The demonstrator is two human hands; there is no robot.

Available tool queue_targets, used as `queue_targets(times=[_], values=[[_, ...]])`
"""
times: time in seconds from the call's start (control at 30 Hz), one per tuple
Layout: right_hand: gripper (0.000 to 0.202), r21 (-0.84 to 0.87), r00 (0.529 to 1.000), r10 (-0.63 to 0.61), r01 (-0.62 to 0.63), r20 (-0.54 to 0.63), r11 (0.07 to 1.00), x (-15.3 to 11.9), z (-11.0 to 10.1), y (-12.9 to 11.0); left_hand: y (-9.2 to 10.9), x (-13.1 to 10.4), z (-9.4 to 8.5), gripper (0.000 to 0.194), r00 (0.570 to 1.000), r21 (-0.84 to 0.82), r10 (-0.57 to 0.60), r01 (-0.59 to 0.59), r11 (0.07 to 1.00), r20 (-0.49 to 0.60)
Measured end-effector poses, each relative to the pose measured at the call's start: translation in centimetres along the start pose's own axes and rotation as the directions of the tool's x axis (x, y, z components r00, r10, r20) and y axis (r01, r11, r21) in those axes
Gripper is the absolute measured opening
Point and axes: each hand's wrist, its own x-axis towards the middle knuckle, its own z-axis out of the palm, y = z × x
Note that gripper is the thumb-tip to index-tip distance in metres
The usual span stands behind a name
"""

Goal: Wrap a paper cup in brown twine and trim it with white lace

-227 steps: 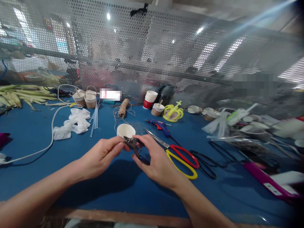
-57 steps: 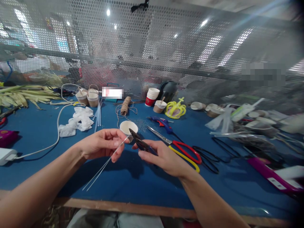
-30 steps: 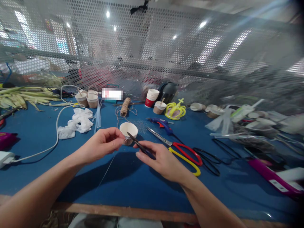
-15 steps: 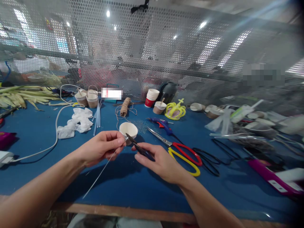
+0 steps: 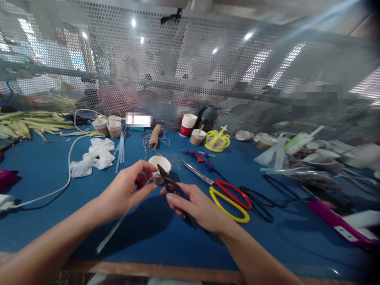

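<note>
Near the middle of the blue table, my left hand [image 5: 129,189] pinches a thin translucent strip [image 5: 111,233], whose long end trails down toward the front edge. Dark pliers [image 5: 168,181] are in my right hand [image 5: 194,204], their jaws pointing up and left to the strip's upper end, close to my left fingertips. The jaws look slightly apart. Just behind both hands stands a small white cup [image 5: 162,162], partly covered by the pliers and the strip's end. Whether the jaws touch the strip is too small to tell.
Right of my right hand lie large scissors [image 5: 225,196] with red and yellow handles. Behind them are a blue glue gun [image 5: 200,157] and a yellow crown-like piece [image 5: 217,139]. Twine [image 5: 155,136], white crumpled material [image 5: 95,156] and a white cable [image 5: 69,168] lie farther left.
The pliers' jaws have opened a little and their handles have spread. My left fingers have shifted, and the strip has turned so its broad side shows. The view has shifted slightly.
</note>
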Motion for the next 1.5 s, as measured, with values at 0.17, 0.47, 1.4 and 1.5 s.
queue_targets(times=[0.17, 0.47, 1.4, 1.5], values=[[0.028, -0.145, 0.993, -0.048, 0.031, -0.111, 0.989, -0.1, 0.3, -0.1, -0.2, 0.0, 0.4, 0.013, 0.97, 0.222, 0.158, -0.116, 0.968, -0.182], [0.028, -0.305, 0.968, -0.213, 0.164, -0.135, 0.938, -0.2, 0.5, 0.0, 0.0, -0.1, 1.3, 0.011, 0.98, -0.114, -0.042, 0.02, 0.993, -0.195], [0.028, -0.33, 0.961, -0.266, 0.226, -0.08, 0.916, 0.0, 0.5, 0.5, -0.5, -0.8, 1.2, 0.009, 0.886, 0.363, 0.373, -0.264, 0.894, -0.276], [0.027, -0.385, 0.953, -0.283, 0.22, -0.112, 0.896, 0.0, 0.7, 0.6, -0.4, -0.7, 1.1, 0.01, 0.891, 0.365, 0.37, -0.264, 0.893, -0.262]])
